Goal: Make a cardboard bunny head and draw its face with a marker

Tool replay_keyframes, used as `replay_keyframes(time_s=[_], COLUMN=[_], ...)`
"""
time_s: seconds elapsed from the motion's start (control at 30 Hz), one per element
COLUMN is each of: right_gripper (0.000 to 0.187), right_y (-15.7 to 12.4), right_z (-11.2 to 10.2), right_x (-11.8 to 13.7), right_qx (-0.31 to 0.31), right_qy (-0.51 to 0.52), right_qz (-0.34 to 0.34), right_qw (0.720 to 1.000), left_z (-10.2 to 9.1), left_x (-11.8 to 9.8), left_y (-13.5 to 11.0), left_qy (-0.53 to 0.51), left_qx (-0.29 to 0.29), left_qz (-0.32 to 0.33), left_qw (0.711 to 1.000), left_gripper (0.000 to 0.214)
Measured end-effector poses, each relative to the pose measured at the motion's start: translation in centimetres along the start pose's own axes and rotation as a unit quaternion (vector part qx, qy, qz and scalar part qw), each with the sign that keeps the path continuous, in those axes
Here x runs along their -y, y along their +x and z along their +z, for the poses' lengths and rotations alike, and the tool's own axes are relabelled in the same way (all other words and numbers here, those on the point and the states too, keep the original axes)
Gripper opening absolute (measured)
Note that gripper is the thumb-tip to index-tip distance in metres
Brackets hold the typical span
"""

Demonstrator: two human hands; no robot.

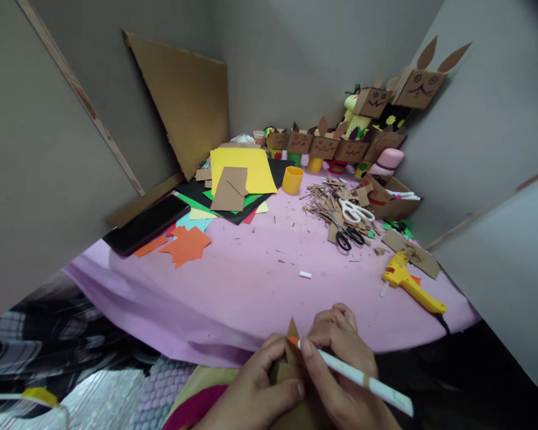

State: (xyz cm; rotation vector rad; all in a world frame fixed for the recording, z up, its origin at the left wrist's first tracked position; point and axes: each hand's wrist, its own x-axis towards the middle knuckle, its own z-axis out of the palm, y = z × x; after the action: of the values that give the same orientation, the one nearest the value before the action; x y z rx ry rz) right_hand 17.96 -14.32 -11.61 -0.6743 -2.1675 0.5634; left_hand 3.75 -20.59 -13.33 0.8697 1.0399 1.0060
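Note:
Low in the view, in front of the table's near edge, my left hand [269, 385] is closed on a brown cardboard piece [292, 358] with a pointed, ear-like tip. My right hand [338, 358] pinches a white marker [363, 382] close to its orange tip. That tip meets the pointed cardboard beside my left fingers. Both hands cover most of the cardboard's lower part. A small white marker cap [305, 275] lies on the pink tablecloth [251, 275] beyond my hands.
A yellow glue gun [412, 283] lies at the right. Black-handled scissors [346, 234] and white-handled scissors [356, 211] rest on cardboard scraps. Coloured paper [244, 167] and a phone [147, 224] are at the left. Cardboard animal figures [325, 146] line the back, beside a yellow paper ring [292, 180].

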Motion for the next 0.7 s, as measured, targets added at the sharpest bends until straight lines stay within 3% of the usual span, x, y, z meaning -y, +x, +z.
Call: replay_keyframes(time_s=[0.3,0.7], right_gripper=[0.016,0.016], right_y=[-1.4,-1.4], right_z=[-1.4,-1.1], right_x=[-0.6,-0.3], right_qx=[0.048,0.081], right_qy=[0.0,-0.004], right_qz=[0.002,0.027], right_qw=[0.999,0.996], left_z=[0.1,0.1], left_x=[0.2,0.1], left_y=[-0.1,-0.1], left_qy=[-0.04,-0.03], left_qx=[-0.002,-0.008], left_qz=[-0.028,-0.018], left_qw=[0.999,0.999], left_gripper=[0.042,0.041])
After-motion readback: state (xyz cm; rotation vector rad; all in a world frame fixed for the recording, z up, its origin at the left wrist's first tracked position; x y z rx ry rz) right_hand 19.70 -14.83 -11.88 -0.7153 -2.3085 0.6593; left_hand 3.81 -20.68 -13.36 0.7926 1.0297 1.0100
